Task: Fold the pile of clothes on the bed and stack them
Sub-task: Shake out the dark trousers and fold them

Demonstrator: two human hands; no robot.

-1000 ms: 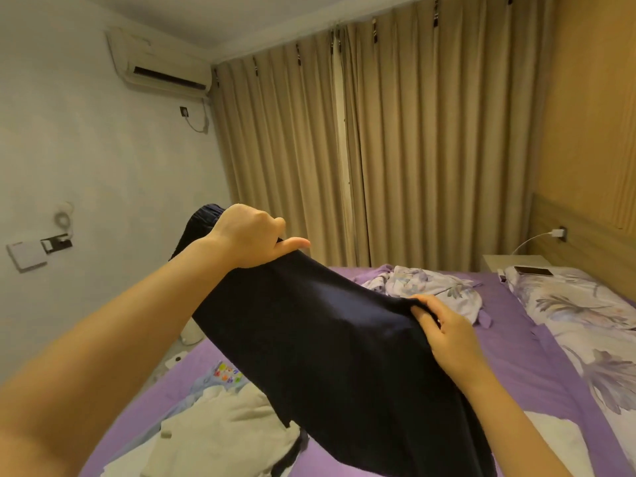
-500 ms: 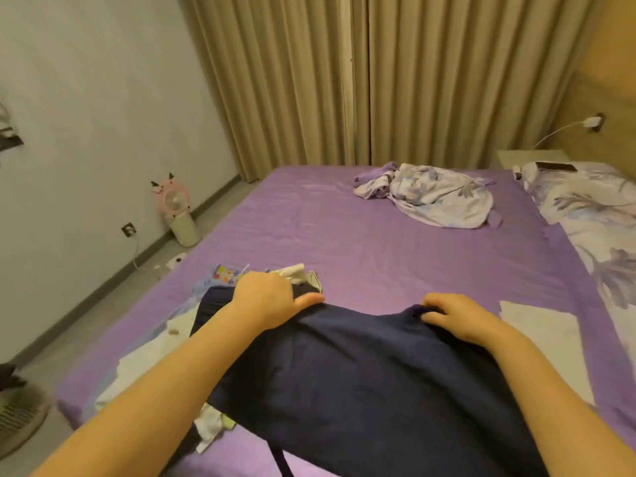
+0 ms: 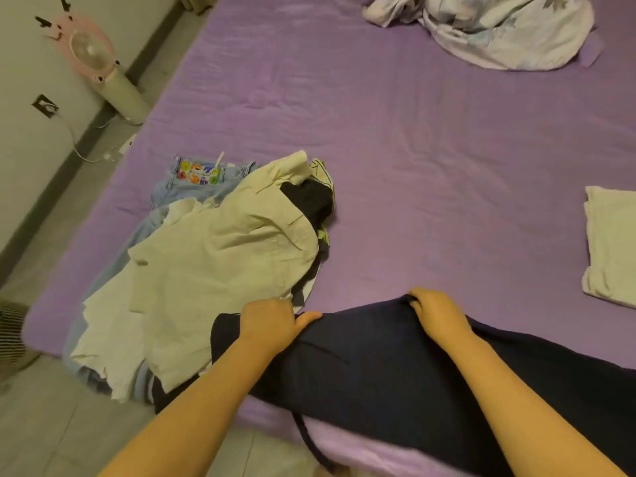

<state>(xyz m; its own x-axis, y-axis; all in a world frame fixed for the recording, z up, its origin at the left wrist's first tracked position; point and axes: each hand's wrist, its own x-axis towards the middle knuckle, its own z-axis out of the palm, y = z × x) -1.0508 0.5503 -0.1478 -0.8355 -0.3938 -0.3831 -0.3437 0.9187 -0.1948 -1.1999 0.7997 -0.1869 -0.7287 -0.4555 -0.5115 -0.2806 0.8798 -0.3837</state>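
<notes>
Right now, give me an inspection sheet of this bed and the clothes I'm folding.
Surface: purple bed sheet, lightly wrinkled.
Job's things: dark garment laid across the near edge, a cord hanging off; unfolded pile at the left with cream shirt and jeans; folded cream item at the right edge.
Clutter: crumpled floral bedding at the far end.
Grips: left hand and right hand each pinch the dark garment's top edge.
Cables: white cord running from the wall socket.
Surroundings: pink fan on the floor by the wall.
</notes>
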